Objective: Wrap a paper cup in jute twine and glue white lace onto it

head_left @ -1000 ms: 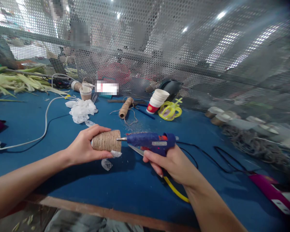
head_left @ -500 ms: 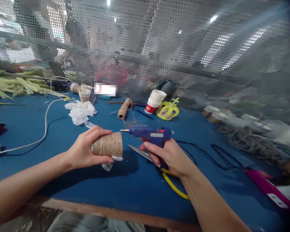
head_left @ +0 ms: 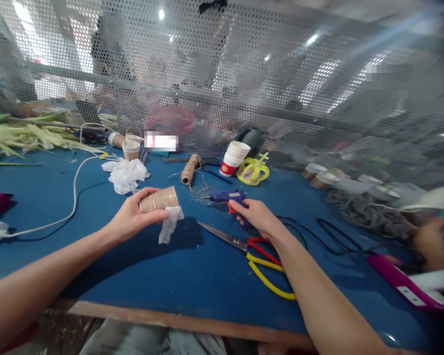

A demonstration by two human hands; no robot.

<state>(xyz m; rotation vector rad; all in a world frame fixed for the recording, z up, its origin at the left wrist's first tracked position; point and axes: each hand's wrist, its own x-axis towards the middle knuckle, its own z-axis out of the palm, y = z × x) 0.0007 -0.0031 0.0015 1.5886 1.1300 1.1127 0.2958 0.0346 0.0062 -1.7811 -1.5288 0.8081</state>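
Note:
My left hand is wrapped round a twine-covered cup tilted on its side above the table. A strip of white lace hangs from the cup's lower edge. In my right hand is a blue hot glue gun with a red trigger, its nozzle pointing left, low over the table. Below it lie scissors with red and yellow handles, partly covered by my right forearm.
Behind my hands are white lace, a twine spool, stacked paper cups and a yellow crown-shaped piece. A purple power strip and another person's hand are at right. A white cable crosses the left side.
The glue gun has moved away from the cup, lower and farther back, and its red trigger now shows. The cup has turned, and the lace strip hangs down in plain sight.

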